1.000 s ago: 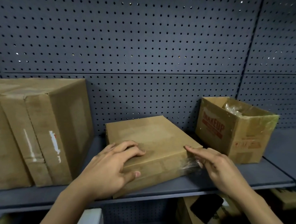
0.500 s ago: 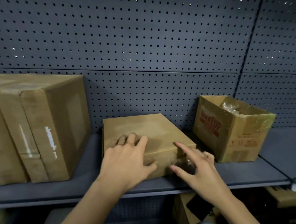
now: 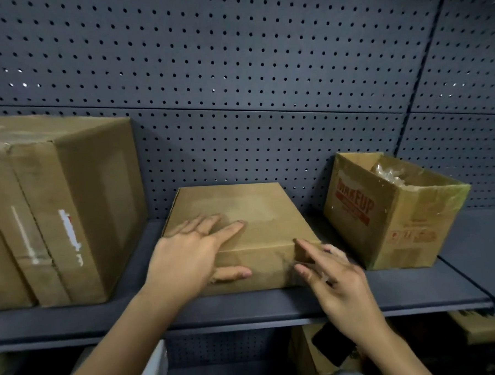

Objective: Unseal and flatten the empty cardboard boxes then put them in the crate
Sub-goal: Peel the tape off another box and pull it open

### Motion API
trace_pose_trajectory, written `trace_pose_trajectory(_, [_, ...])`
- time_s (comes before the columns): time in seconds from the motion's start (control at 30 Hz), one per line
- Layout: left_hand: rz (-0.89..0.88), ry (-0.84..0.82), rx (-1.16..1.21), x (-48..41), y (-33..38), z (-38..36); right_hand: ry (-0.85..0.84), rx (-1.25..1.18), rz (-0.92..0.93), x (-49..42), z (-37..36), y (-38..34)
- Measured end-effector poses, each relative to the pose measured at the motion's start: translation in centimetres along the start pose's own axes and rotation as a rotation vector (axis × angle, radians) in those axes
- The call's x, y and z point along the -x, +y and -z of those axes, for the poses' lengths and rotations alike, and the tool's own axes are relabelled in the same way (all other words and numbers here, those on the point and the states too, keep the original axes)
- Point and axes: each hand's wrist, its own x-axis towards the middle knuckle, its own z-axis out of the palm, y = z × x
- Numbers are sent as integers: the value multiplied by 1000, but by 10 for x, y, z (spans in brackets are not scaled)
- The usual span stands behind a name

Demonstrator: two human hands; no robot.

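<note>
A flat brown cardboard box (image 3: 250, 213) lies on the grey shelf (image 3: 246, 305), its short face towards me. My left hand (image 3: 192, 253) rests on the box's near left corner, fingers straight on top and thumb along the front face. My right hand (image 3: 328, 275) is at the box's near right corner with fingers spread; its fingertips touch the front face where clear tape wraps the corner.
A large taped cardboard box (image 3: 55, 209) stands at the left of the shelf. An open box printed "MAKEUP" (image 3: 391, 211) with plastic inside stands at the right. A perforated grey back panel (image 3: 234, 73) rises behind. More cardboard (image 3: 315, 353) sits on the shelf below.
The flat box has turned and slid back, so it now lies square on the shelf. My left hand moved further onto its top. My right hand shifted from the right side to the front corner.
</note>
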Motion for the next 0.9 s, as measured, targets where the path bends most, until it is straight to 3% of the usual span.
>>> trace_pose_trajectory(0.33, [-46,13,51,-1,-20,-4,74,-369,-145,-7,14,2])
trace_pose_trajectory(0.5, [-27,-25,61,-5,-24,-1,153,-718,-474,-11,11,4])
trace_pose_trajectory(0.67, [-3,-101,71,-2,-10,6,-72,-727,-523,-9,9,5])
trace_pose_trajectory(0.9, [-6,-24,91,-5,25,4,-127,-606,-464,-10,9,0])
